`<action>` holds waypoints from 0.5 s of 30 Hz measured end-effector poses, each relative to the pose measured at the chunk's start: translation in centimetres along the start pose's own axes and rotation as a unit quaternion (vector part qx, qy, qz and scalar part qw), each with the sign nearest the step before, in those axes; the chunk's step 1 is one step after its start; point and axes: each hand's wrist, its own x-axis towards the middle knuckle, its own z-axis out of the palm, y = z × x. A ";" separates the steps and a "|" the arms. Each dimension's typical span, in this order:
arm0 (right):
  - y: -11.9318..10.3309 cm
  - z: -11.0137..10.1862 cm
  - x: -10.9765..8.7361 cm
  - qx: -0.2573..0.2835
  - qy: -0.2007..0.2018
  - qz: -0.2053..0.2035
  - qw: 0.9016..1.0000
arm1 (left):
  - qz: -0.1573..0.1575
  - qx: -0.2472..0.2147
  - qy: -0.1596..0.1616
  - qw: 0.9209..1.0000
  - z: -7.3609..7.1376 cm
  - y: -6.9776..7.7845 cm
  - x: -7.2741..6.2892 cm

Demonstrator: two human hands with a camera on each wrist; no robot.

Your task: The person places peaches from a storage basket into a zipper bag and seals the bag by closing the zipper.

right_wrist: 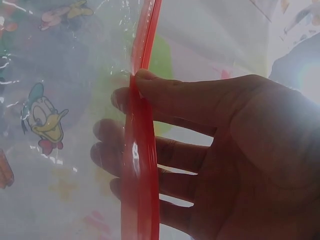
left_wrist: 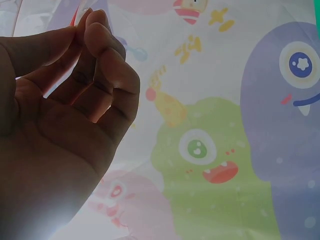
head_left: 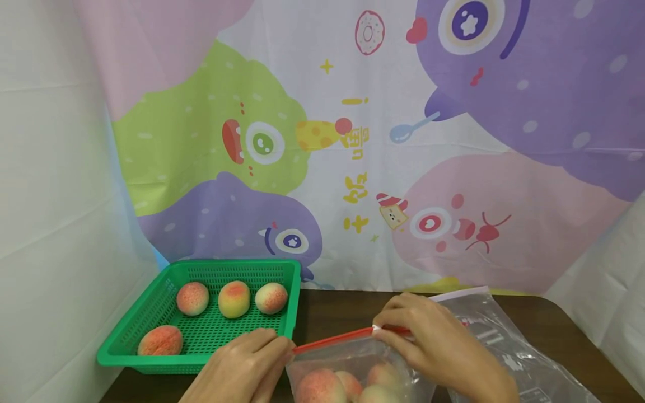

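A clear zip bag [head_left: 347, 355] with a red zip strip [head_left: 332, 339] hangs between both hands, several peaches [head_left: 321, 387] inside it. My left hand [head_left: 242, 366] pinches the strip's left end between thumb and fingertips; in the left wrist view a sliver of red shows at those fingertips [left_wrist: 95, 35]. Farther along the strip, my right hand [head_left: 438, 347] pinches it at a small white slider [head_left: 376, 329]. In the right wrist view the thumb lies on the red strip [right_wrist: 140, 165], with the fingers behind the bag, which has a cartoon duck print [right_wrist: 45, 120].
At left stands a green basket [head_left: 296, 296] with several peaches [head_left: 234, 299] in it. Another clear bag [head_left: 496, 324] lies flat on the dark table [head_left: 337, 308] at right. Behind hangs a cartoon-printed cloth [head_left: 373, 246]; white cloth walls flank the table.
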 end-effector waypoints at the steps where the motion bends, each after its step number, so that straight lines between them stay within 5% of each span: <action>1: 0.0 0.0 0.0 -0.001 -0.001 0.002 1.000 | -0.001 -0.001 -0.001 1.000 0.0 0.0 0.0; 15: 0.7 -0.1 -0.2 0.015 0.006 0.013 1.000 | -0.005 -0.006 -0.006 1.000 0.0 0.0 0.0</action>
